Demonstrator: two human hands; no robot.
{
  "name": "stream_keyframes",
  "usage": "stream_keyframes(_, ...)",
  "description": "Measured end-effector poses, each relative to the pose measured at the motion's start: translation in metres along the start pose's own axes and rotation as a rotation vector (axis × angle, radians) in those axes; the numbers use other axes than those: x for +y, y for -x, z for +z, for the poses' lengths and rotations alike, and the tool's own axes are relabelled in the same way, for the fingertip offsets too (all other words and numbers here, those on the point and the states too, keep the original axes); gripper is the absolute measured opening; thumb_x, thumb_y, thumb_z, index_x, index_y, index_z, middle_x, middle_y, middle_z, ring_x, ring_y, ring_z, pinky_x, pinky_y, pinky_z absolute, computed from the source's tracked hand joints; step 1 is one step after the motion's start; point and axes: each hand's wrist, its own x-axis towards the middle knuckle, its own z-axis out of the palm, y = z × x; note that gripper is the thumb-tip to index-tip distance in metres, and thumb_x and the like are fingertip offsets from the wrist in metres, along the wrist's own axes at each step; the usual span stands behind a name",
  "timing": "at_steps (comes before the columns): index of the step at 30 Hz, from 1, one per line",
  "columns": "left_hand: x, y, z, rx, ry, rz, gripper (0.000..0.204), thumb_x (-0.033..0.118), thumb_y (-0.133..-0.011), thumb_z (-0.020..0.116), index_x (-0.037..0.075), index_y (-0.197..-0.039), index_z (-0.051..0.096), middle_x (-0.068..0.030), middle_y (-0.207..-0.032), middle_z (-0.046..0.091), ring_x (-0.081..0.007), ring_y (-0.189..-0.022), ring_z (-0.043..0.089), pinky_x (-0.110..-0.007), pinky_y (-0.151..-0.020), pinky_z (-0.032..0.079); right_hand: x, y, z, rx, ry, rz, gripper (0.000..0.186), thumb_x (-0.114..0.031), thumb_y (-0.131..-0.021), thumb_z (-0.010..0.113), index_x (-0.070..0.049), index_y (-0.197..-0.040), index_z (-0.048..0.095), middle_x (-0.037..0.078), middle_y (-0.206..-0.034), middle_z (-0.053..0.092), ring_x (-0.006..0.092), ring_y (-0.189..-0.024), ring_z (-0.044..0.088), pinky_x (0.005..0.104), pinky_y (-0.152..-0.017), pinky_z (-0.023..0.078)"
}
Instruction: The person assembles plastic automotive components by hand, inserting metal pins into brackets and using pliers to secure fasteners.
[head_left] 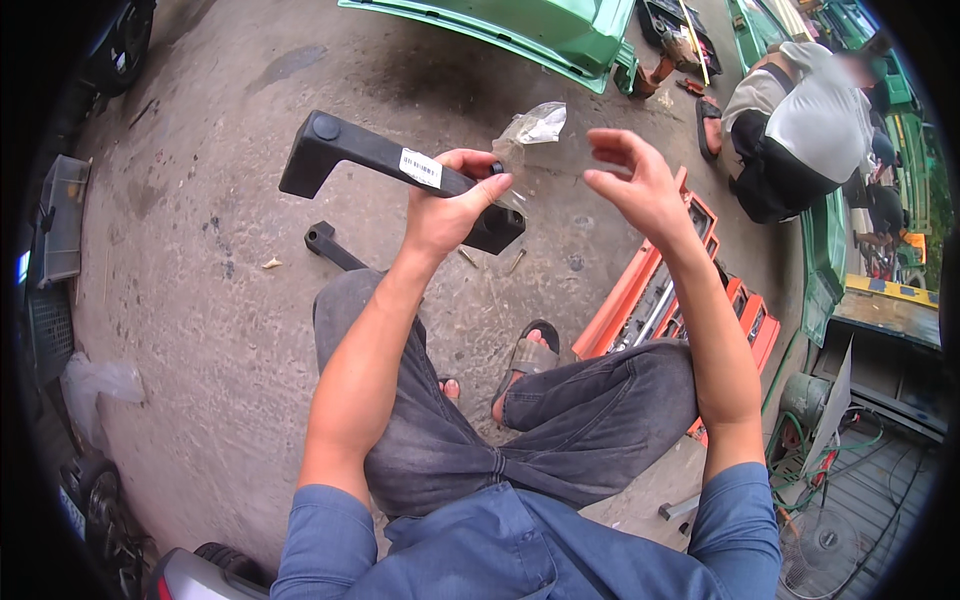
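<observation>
Left hand (pixel 447 208) is clamping black bar (pixel 372 150).
White barcode label (pixel 421 168) is showing on the bar; right hand (pixel 645 195) is hovering apart, empty and spread.

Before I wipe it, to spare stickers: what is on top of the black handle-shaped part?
The black part bears a white label and, at its left end, a round disc. The left hand covers some of it; anything beneath is hidden.

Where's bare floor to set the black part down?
Bare concrete between the grey crate and left leg, except one pale scrap; also beyond the black part, toward the green panel. Crowded: right side, with orange toolbox and co-worker.
</observation>
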Motion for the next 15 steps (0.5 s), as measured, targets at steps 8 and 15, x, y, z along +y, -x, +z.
stream_keyframes(8,-0.001,0.001,0.012,-0.049,0.005,-0.013,0.029,0.010,-0.086,0.081,0.001,-0.107,0.065,-0.0044,-0.097,0.069,-0.0104,-0.088,0.065,-0.025,-0.079,0.053,-0.016,0.011,0.056,-0.318,-0.387,0.253,0.028,-0.024,-0.089,0.076,0.003,-0.094,0.072,0.008,-0.085,0.072,0.0131,-0.079,0.066,0.0301,-0.072,0.053)
stream_keyframes(15,0.009,-0.003,-0.006,-0.135,0.333,-0.193,0.029,0.010,-0.084,0.082,0.001,-0.108,0.068,-0.0028,-0.095,0.070,-0.0101,-0.087,0.065,-0.025,-0.079,0.052,-0.030,0.011,0.056,-0.288,-0.588,0.220,0.021,-0.016,-0.095,0.069,0.005,-0.099,0.068,0.007,-0.089,0.071,0.0115,-0.080,0.066,0.0281,-0.073,0.055)
